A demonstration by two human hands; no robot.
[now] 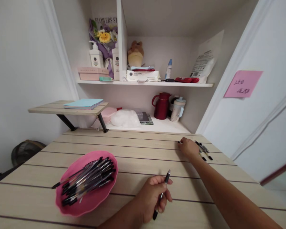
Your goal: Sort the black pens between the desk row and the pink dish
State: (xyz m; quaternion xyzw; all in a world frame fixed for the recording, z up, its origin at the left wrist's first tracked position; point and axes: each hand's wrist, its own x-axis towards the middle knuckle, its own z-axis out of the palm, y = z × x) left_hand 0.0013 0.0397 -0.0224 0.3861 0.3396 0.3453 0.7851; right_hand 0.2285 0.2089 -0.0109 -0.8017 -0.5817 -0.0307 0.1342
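My left hand [155, 197] is closed around a black-and-clear pen [161, 195], held slanted above the table with its pointed end up and away from me. My right hand [189, 148] reaches to the far right of the table, fingers pinched together. A small black end sticks out left of its fingertips; the rest is hidden by the hand. Beside that hand lies a loose group of pens or pen parts [206, 152] with black ends. To the left, a pink scalloped bowl [92, 208] holds a heap of black-and-clear pens [90, 178].
The slatted wooden table [133, 152] backs onto a white shelf unit. A small raised stand [47, 107] bears blue paper [83, 103]. At the back stand a red jug [161, 106] and a pale cup [178, 109]. A pink note [243, 84] hangs on the right wall.
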